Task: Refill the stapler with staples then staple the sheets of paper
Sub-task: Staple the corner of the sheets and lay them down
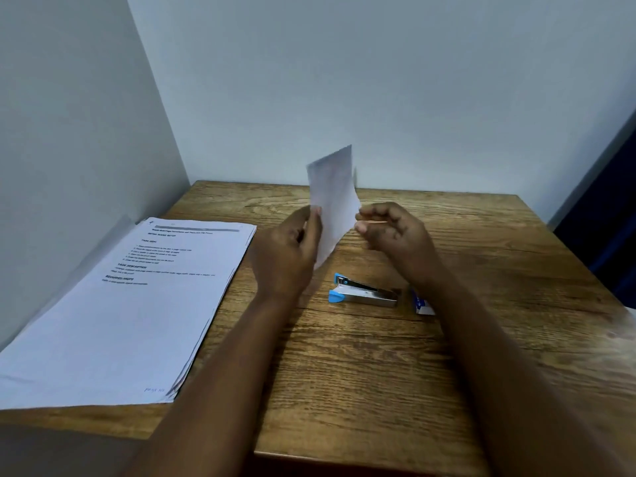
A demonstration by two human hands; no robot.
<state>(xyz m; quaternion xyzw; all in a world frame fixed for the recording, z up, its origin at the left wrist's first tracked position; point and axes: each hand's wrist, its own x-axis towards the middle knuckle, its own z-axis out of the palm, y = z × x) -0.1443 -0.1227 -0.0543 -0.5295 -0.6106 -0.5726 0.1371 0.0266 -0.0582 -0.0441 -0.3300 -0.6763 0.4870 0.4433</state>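
My left hand [290,251] holds a small blurred slip of white paper [334,197] upright above the table. Beside the slip's right edge, my right hand [392,232] pinches a thin pale strip, likely staples [373,222]. Below my hands a blue and silver stapler [363,292] lies on the wooden table [378,366]. A small blue and white staple box [423,304] lies just right of it, partly hidden by my right forearm. A stack of printed sheets [137,304] lies flat on the table's left side.
Pale walls enclose the table at the back and left. A dark blue object [605,228] stands off the right edge. The paper stack overhangs the table's left edge.
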